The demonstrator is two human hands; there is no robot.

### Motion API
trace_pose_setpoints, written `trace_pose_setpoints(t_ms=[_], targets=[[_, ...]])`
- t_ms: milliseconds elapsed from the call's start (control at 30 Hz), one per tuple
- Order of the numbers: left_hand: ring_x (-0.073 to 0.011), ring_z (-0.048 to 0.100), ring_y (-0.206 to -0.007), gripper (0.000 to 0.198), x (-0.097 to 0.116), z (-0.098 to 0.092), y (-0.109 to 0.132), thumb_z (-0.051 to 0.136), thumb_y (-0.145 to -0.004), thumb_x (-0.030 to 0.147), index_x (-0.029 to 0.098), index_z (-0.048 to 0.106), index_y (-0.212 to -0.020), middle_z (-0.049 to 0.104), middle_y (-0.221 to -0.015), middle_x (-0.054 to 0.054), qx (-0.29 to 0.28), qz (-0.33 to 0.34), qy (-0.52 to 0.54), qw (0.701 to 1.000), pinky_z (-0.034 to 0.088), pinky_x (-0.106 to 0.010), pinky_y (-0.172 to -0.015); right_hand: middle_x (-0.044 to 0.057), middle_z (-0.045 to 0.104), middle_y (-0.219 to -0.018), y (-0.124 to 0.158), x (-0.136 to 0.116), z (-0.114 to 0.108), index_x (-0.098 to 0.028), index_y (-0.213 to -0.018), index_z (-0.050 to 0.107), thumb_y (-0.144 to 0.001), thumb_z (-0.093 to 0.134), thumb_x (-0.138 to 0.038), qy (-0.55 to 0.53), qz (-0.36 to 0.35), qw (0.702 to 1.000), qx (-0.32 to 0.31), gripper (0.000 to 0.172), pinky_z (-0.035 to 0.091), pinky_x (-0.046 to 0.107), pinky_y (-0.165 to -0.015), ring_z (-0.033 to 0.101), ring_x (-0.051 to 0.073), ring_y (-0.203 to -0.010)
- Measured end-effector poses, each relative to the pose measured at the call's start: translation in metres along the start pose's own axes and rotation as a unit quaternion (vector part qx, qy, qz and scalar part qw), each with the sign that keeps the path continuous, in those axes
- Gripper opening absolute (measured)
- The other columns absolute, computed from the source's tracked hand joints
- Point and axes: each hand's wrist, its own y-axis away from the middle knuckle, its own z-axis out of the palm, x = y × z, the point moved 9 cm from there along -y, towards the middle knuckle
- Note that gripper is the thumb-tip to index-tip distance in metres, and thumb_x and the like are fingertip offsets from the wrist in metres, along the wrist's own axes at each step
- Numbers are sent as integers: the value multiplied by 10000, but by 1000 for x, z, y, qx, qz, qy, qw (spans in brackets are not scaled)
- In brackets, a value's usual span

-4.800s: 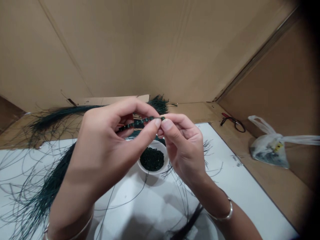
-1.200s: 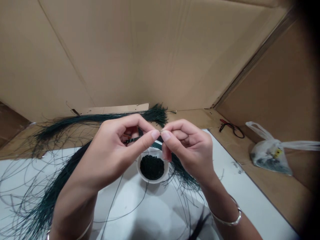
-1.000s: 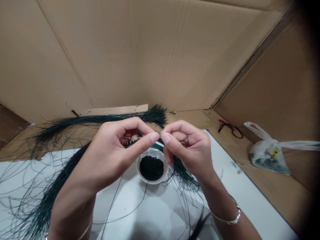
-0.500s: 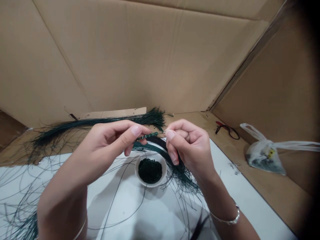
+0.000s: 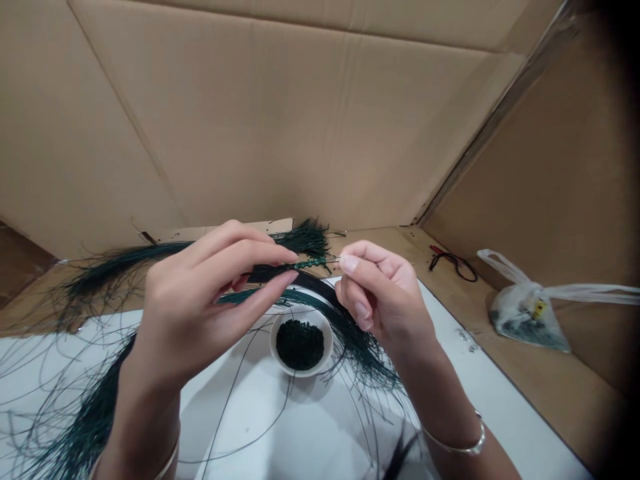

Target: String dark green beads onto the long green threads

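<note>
The left hand (image 5: 200, 300) and right hand (image 5: 383, 290) pinch a green beaded strand (image 5: 313, 264) shut between their fingers (image 5: 350, 264); a slack pinch could drop beads toward the bowl (image 5: 300, 375) at 6 o'clock

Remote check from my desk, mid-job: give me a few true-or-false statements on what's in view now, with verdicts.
1. Both hands are empty. False: the left hand and right hand pinch a strand of green beads between them.
2. The bowl holds red beads. False: the white bowl holds dark green beads.
3. The bowl stands on a white sheet. True.
4. A plastic bag lies on cardboard right of the sheet. True.
5. The right wrist wears a metal bangle. True.
</note>
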Motion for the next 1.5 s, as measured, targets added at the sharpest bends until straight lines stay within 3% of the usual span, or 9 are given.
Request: trace_pose_setpoints(t_ms=[133, 233, 600, 933, 1067, 1267, 1500], targets=[[-99, 688, -811, 166, 6, -1, 0, 774, -877, 130, 232, 725, -999, 738, -959, 11, 22, 41, -44, 998, 542, -216, -705, -87, 567, -390, 2, 1, 0, -177, -768, 683, -893, 744, -224, 11, 3, 1000, 0, 147, 358, 117, -349, 398, 27, -302], [-104, 691, -781, 172, 10, -3, 2, 772, -877, 127, 234, 728, -1004, 743, -938, 8, 38, 67, -58, 995, 541, -226, -691, -86, 573, -397, 3, 1, 1, -180, -776, 679, -895, 751, -243, 18, 4, 1000, -1, 152, 363, 122, -354, 404, 30, -306], [-173, 722, -820, 167, 5, 2, 5, 727, -891, 185, 305, 725, -1007, 768, -973, -6, 6, 49, -76, 996, 575, -304, -690, -96, 522, -373, 1, -3, -2, -185, -755, 666, -879, 748, -244, 32, -14, 999, 11, 159, 338, 144, -331, 356, 41, -287], [-158, 718, -857, 194, 2, 1, 5, 742, -866, 144, 269, 697, -1008, 747, -990, -9, 0, 43, -62, 997, 584, -270, -748, -99, 516, -376, -1, -3, -4, -186, -765, 657, -888, 747, -264, 41, -19, 999, 5, 170, 322, 149, -332, 341, 38, -288], [-183, 721, -922, 199, 1, 10, 2, 745, -888, 198, 270, 690, -1064, 747, -1041, -29, -23, 23, -41, 999, 592, -293, -821, -103, 505, -374, 1, 1, -2, -191, -780, 655, -894, 746, -287, 50, -7, 999, 5, 174, 329, 156, -337, 343, 43, -291], [-150, 715, -818, 181, 10, 17, 3, 719, -919, 183, 288, 714, -1066, 757, -1000, -12, -20, 64, -31, 997, 566, -273, -712, -100, 539, -410, 6, 10, 8, -199, -818, 652, -909, 747, -299, 45, 30, 998, -29, 165, 342, 150, -355, 382, 43, -314], [-155, 707, -854, 189, 4, 18, 3, 717, -907, 154, 273, 698, -1053, 760, -1000, -8, -35, 40, -9, 999, 547, -281, -744, -103, 513, -397, 5, 4, 3, -196, -794, 647, -887, 756, -280, 67, 15, 998, -14, 166, 325, 161, -348, 361, 47, -313]])
